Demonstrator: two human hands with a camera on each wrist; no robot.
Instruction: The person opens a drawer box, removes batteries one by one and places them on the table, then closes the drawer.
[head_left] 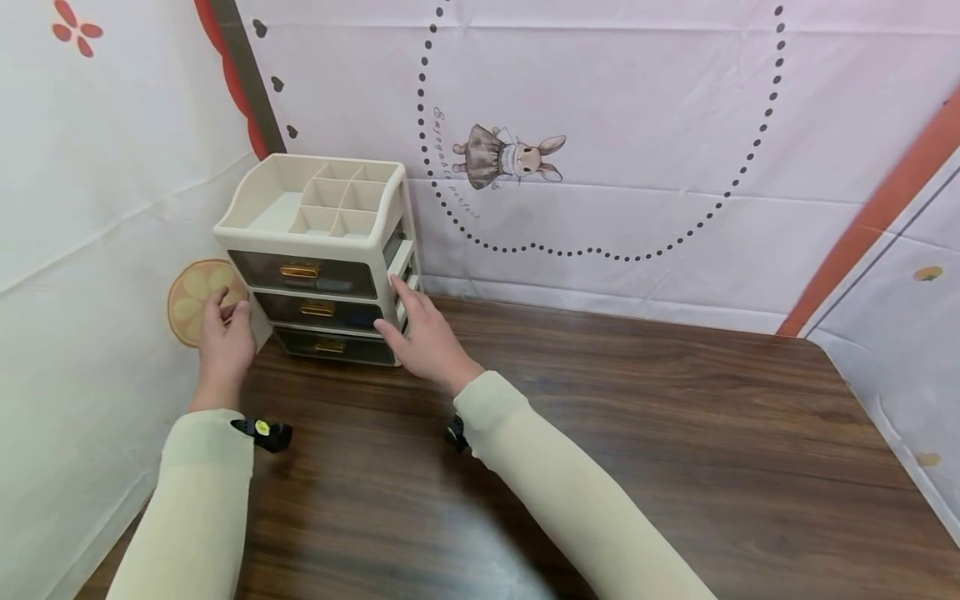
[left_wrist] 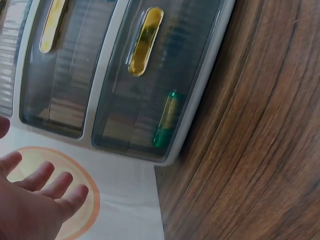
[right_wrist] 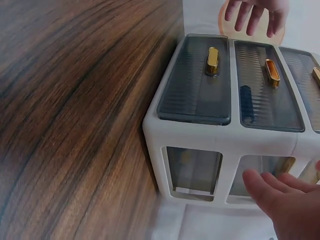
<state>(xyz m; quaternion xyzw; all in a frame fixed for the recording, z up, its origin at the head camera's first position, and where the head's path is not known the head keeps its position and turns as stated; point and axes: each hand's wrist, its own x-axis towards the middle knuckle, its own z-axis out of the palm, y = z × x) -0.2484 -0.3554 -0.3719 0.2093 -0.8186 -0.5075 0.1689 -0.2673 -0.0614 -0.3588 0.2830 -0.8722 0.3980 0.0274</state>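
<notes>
- We hold our left hand, fingers loosely apart, at the drawer box's eight o'clock.
- Our right hand, thumb spread, at four o'clock; contact we cannot tell.

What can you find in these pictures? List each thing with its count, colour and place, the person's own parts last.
drawer organiser: one, cream, table's back left
top tray: one, cream, divided, on the organiser
drawers: three, smoky see-through, stacked
handles: three, gold, one per drawer
cylinder: one, green and gold, bottom drawer
unclear item: one, dark blue, middle drawer
table: one, brown wood-grain, beneath
cloth: count unclear, mostly white, behind and at sides
rabbit print: one, grey and white, back cloth
fruit-slice print: one, orange and yellow, left cloth
flower print: one, red, upper left
wrist devices: two, black, at the cuffs
sleeves: two, pale, on both arms
left hand: one, bare, organiser's left
right hand: one, bare, organiser's right
</notes>
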